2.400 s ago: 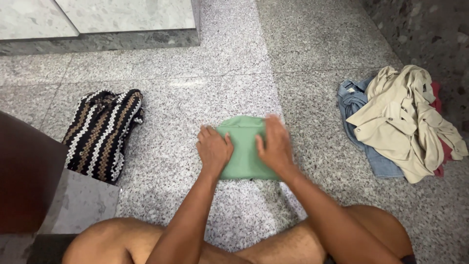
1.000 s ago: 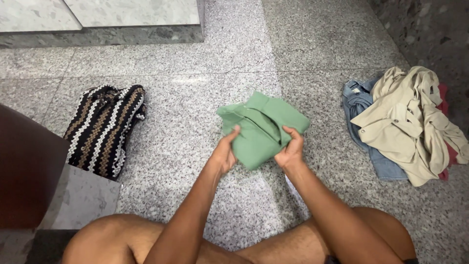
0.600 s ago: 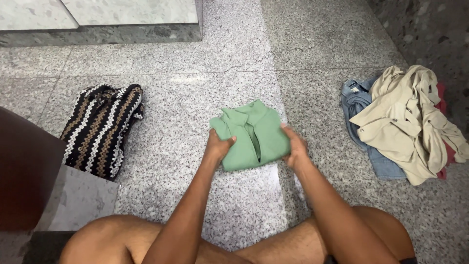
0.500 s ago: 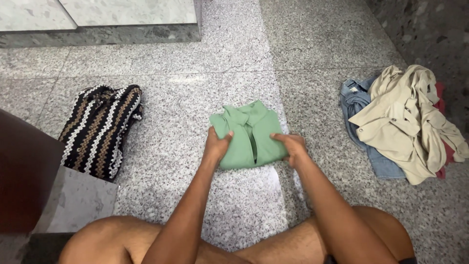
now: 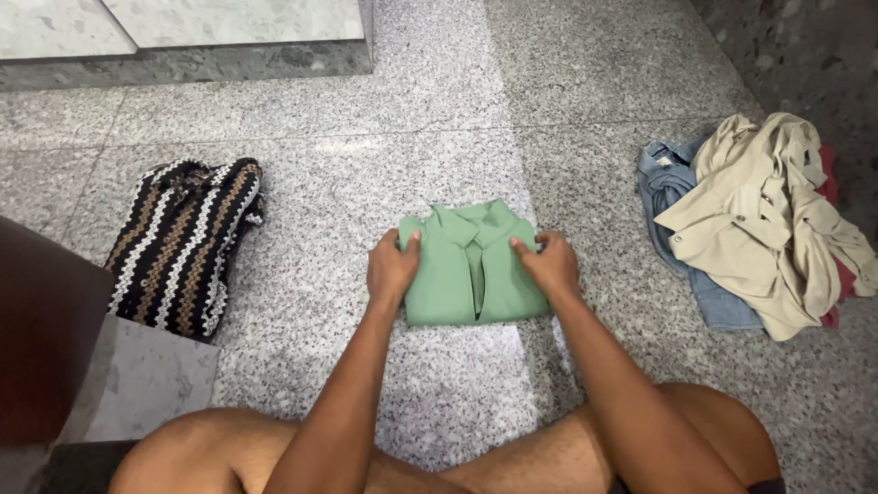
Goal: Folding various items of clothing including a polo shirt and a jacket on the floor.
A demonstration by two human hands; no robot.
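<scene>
A folded green collared shirt (image 5: pixel 471 270) lies flat on the speckled granite floor (image 5: pixel 366 165), collar facing away from me. My left hand (image 5: pixel 391 268) holds its left edge, thumb on top of the fabric. On the shirt's right edge rests my right hand (image 5: pixel 547 263), fingers curled over the cloth. My bare knees show at the bottom of the view.
A folded black, white and brown zigzag knit (image 5: pixel 186 242) lies to the left. On the right sits a heap of a beige shirt (image 5: pixel 768 220) over blue denim (image 5: pixel 681 233) and something red. A dark brown object (image 5: pixel 41 338) stands at the left edge, a stone step (image 5: pixel 183 55) beyond.
The green shirt was lifted, turned over and set back down with its collar side up. Both hands now rest on its left and right edges.
</scene>
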